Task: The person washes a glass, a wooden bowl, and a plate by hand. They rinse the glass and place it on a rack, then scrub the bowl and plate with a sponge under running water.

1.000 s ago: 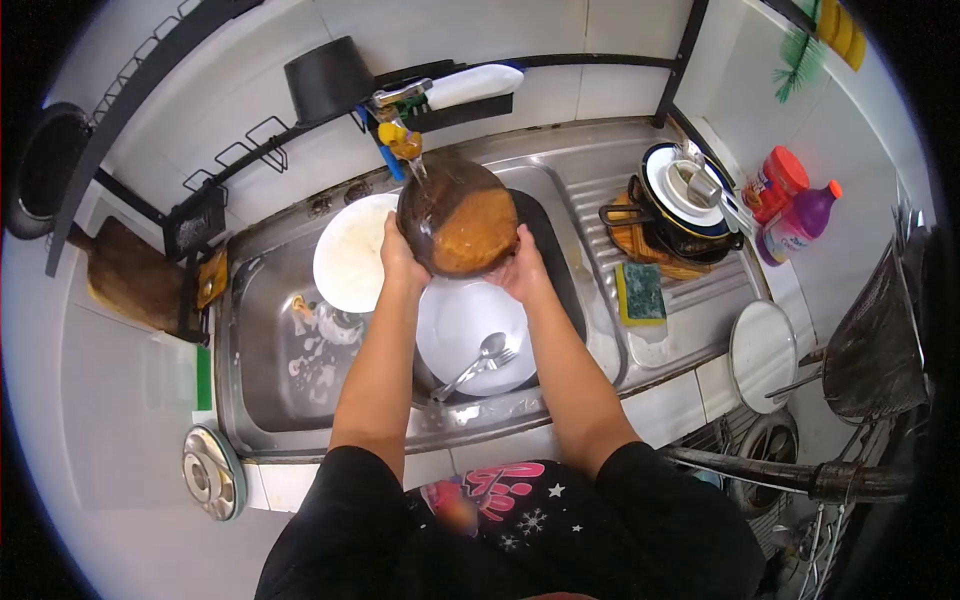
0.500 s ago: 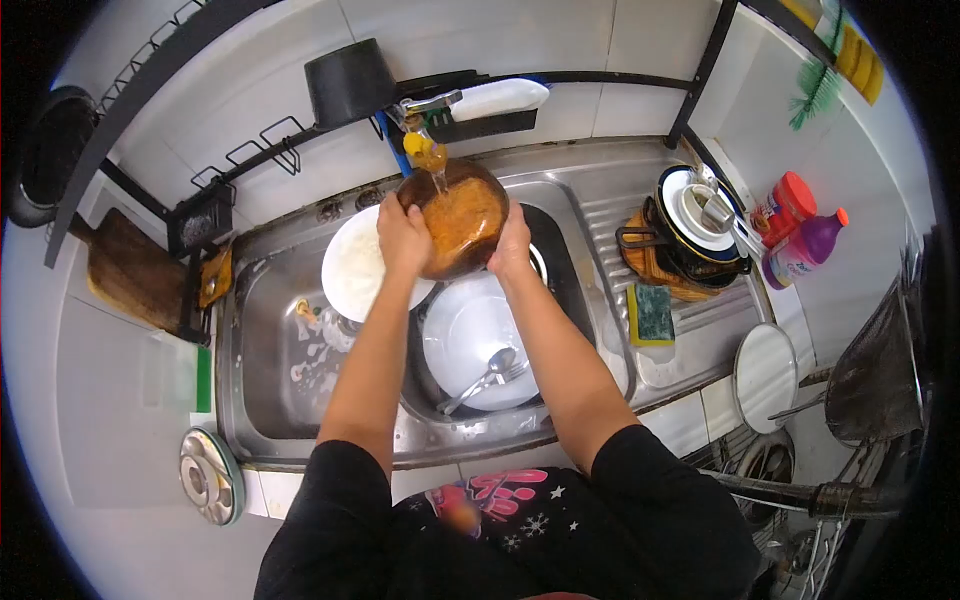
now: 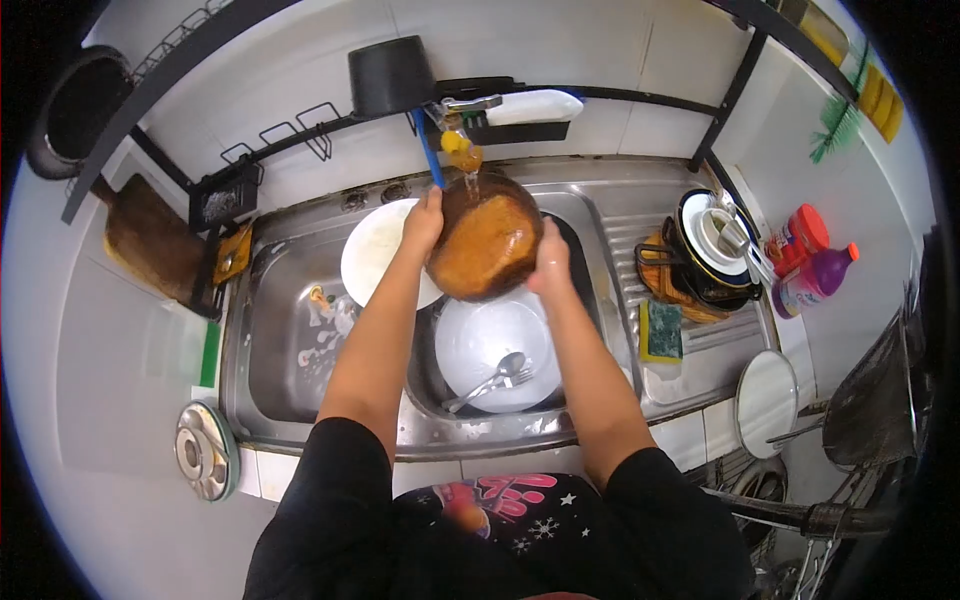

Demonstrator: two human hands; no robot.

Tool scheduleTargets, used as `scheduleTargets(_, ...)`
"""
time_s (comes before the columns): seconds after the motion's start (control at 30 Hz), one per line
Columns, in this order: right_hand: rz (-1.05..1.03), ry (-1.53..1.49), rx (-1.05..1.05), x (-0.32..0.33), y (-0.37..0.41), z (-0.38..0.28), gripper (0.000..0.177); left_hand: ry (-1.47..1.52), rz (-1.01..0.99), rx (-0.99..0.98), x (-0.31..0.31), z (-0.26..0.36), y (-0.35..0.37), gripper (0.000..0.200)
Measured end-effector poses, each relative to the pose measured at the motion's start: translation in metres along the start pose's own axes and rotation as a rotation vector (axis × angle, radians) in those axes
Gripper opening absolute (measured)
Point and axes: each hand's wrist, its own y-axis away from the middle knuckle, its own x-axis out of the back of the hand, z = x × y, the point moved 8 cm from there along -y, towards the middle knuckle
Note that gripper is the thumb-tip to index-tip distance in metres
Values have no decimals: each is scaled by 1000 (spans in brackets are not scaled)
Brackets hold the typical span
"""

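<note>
A brown wooden bowl (image 3: 490, 245) is held between my two hands under the faucet (image 3: 463, 150), and water runs down onto it. My left hand (image 3: 424, 222) grips its left rim; my right hand (image 3: 551, 262) holds the right side, slightly blurred. Below it, in the right basin, lies a large white plate (image 3: 480, 335) with a spoon (image 3: 511, 364) and a fork (image 3: 522, 379) on it. Partly behind my left forearm, a white plate (image 3: 375, 250) rests over the divider between the basins.
On the right drainboard stand stacked dishes and pans (image 3: 712, 245) and a green-yellow sponge (image 3: 661, 333). A purple bottle (image 3: 815, 280) and a red container (image 3: 800, 238) are beside them. Food scraps (image 3: 320, 303) and suds lie in the left basin (image 3: 285, 350). A black pot (image 3: 390, 78) sits above on the rack.
The bowl has been tilted and turned, both hands shifting with it under the running water. My left hand has moved up along the rim. The whole view has shifted slightly.
</note>
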Motion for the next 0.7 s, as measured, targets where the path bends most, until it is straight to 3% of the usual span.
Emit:
scheduleTargets(0.07, -238, 117, 13, -11, 14, -25, 58, 573, -152, 368, -19, -21, 8, 54)
scheduleTargets(0.1, -236, 214, 31, -22, 43, -45, 57, 644, -212, 313, -25, -16, 9, 54)
scheduleTargets(0.2, -492, 764, 373, -44, 78, -68, 49, 852, -407, 144, -45, -10, 21, 54)
scheduleTargets(0.27, -614, 1099, 508, -60, 108, -67, 37, 872, -503, 254, -50, -11, 42, 52)
scheduleTargets(0.33, -691, 1243, 583, -64, 128, -52, 40, 911, -632, 299, -54, -14, 54, 52)
scheduleTargets(0.47, -681, 1732, 704, -61, 146, -28, 40, 876, -539, 311, -46, -27, 85, 56)
scheduleTargets(0.5, -730, 1707, 869, -65, 154, -26, 37, 912, -515, 312, -43, -32, 88, 54)
scheduleTargets(0.6, -773, 1953, 887, -65, 156, -6, 33, 752, -291, 210, -22, -52, 102, 51)
scheduleTargets(0.7, -828, 1910, 1049, -66, 157, 5, 29, 676, -312, 197, -17, -59, 124, 63)
